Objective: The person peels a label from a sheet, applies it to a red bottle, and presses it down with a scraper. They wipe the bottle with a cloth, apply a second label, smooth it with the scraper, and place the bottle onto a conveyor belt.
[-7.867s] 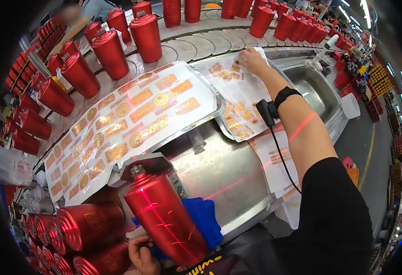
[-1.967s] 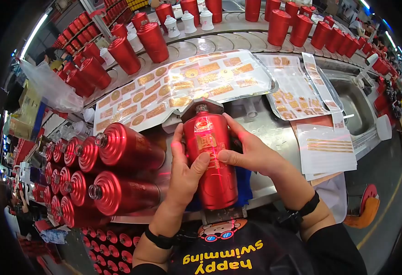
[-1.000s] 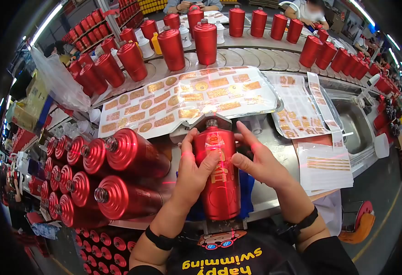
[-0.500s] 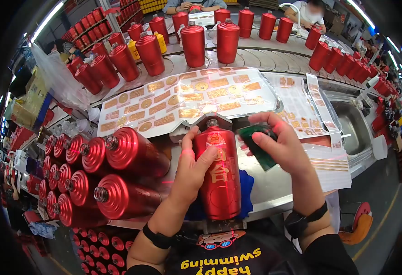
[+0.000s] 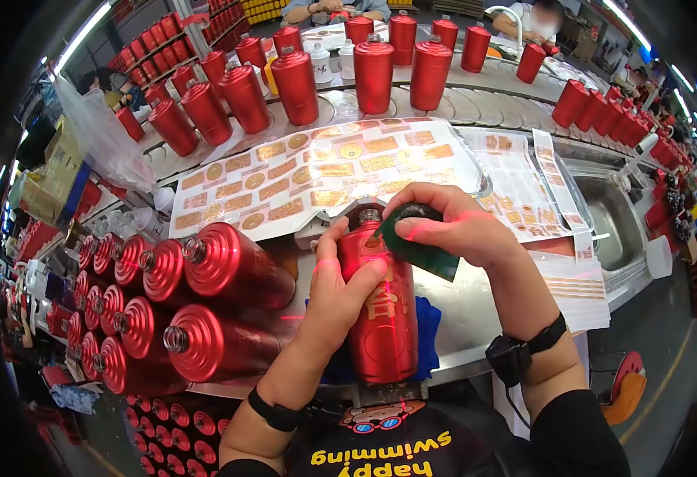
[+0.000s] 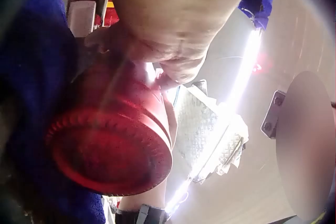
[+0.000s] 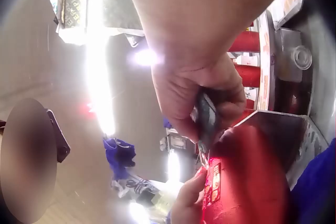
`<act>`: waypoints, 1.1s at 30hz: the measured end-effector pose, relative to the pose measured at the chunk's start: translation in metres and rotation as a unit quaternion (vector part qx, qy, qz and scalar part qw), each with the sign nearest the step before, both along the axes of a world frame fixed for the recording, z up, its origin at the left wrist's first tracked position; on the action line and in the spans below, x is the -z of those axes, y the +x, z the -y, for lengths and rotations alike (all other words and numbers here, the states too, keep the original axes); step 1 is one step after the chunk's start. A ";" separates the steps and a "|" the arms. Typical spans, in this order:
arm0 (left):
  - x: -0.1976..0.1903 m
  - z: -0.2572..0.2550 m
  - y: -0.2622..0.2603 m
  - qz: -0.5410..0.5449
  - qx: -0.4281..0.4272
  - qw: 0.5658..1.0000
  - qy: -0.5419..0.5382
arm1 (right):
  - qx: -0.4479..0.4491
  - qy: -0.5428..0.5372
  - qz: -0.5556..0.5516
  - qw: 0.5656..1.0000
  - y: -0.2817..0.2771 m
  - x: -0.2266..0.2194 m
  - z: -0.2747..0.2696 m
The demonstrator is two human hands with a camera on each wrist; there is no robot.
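Note:
A red bottle (image 5: 384,318) with gold characters lies in front of the person, its neck in a metal holder and a blue cloth (image 5: 428,334) beneath. The left hand (image 5: 336,286) grips its left side, thumb on the gold characters. The right hand (image 5: 460,226) pinches a dark green flat piece (image 5: 424,250), whose edge meets the bottle near its shoulder. In the left wrist view the bottle's base (image 6: 113,150) faces the camera. The right wrist view shows the green piece (image 7: 207,119) between fingers and thumb, close above gold marks on the red bottle (image 7: 241,182).
Several red bottles (image 5: 221,342) lie stacked at the left. Behind the held bottle are a tray with gold sticker sheets (image 5: 372,163) and a narrower sheet (image 5: 507,183). A conveyor (image 5: 475,103) carries upright red bottles. At the right are a sink (image 5: 619,230) and white papers (image 5: 575,290).
The right hand let go of the bottle's right side, took up the green piece and brought it left onto the bottle's upper part. The left hand stays on the bottle. Conveyor bottles have shifted.

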State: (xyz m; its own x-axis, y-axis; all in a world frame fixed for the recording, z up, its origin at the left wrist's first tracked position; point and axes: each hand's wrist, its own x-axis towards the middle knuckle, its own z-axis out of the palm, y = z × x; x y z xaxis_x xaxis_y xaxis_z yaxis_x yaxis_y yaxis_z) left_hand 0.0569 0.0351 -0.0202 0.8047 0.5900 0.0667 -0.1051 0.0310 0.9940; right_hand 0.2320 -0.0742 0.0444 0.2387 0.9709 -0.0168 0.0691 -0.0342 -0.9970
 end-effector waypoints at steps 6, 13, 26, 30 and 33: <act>-0.007 0.000 0.004 0.015 0.006 0.997 -0.078 | 0.020 0.029 -0.022 0.999 0.000 0.005 0.004; -0.010 0.000 0.006 0.031 0.007 0.992 -0.122 | 0.115 0.024 0.025 0.993 -0.004 0.008 0.014; 0.004 0.006 -0.008 0.102 -0.082 0.985 0.114 | 0.206 0.068 0.094 0.972 -0.021 0.027 0.045; -0.028 0.008 -0.027 0.077 -0.006 0.868 0.491 | 0.221 0.043 0.082 0.971 -0.024 0.026 0.052; -0.030 0.006 -0.024 0.043 -0.007 0.813 0.580 | 0.206 0.048 0.099 0.972 -0.024 0.025 0.053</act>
